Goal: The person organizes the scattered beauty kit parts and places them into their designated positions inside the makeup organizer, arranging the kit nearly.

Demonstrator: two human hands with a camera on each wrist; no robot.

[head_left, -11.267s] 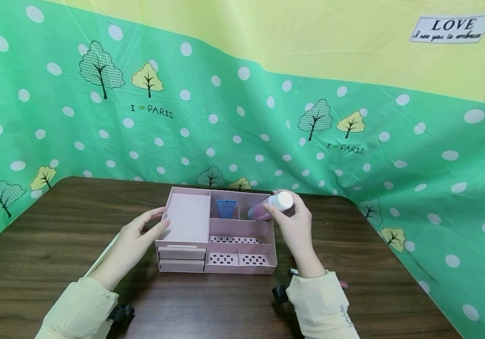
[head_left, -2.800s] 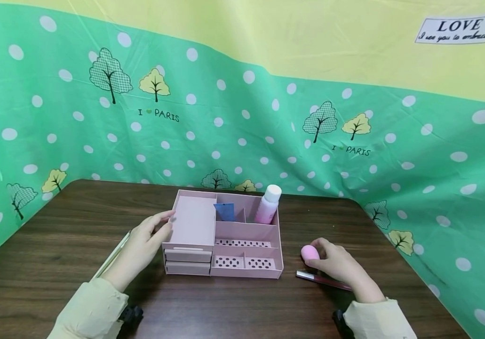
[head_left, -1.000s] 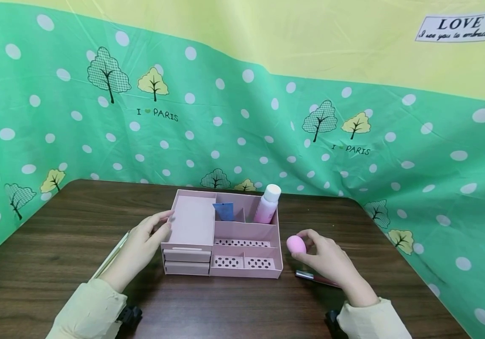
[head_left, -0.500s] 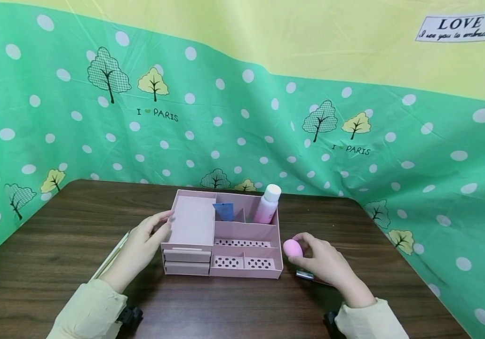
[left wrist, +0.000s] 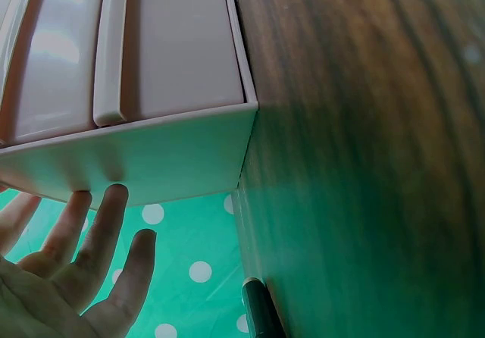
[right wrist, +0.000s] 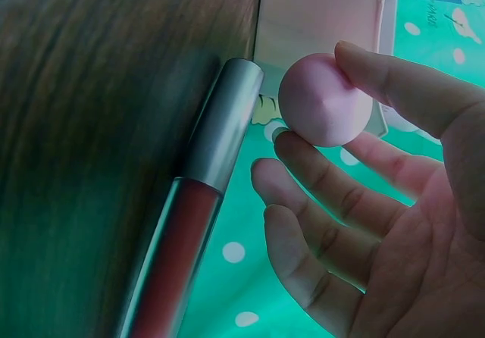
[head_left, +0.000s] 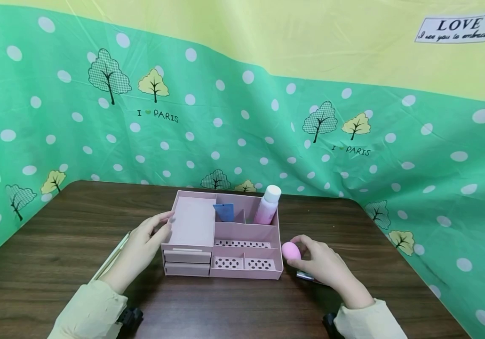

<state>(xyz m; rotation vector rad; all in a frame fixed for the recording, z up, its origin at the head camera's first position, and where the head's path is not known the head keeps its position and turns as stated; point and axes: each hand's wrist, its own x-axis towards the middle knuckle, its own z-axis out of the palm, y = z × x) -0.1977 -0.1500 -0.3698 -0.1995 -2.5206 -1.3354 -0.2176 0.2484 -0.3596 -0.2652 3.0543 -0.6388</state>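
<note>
My right hand (head_left: 324,263) pinches a pink makeup sponge (head_left: 291,251) between thumb and fingers, close beside the right wall of a pink desktop organizer (head_left: 246,230). In the right wrist view the sponge (right wrist: 322,103) shows its pointed tip, and the other fingers lie loosely bent beneath it. My left hand (head_left: 138,247) rests its fingertips against the organizer's left side; in the left wrist view those fingers are spread and fairly straight. Just below the right hand lies a lip gloss tube (right wrist: 201,194) with a silver cap and red body, partly hidden by the hand in the head view.
A white-capped pink bottle (head_left: 267,205) leans in the back right compartment, with a blue tube (head_left: 225,212) to its left. Perforated front compartments and two drawers (head_left: 187,262) face me. A slim pale stick (head_left: 113,255) lies by my left forearm on the dark wooden table (head_left: 208,308).
The bottle, held by my right hand at first, now stands in the organizer. Since then my right hand has picked up the sponge and moved it left, close to the organizer. The left hand stays put.
</note>
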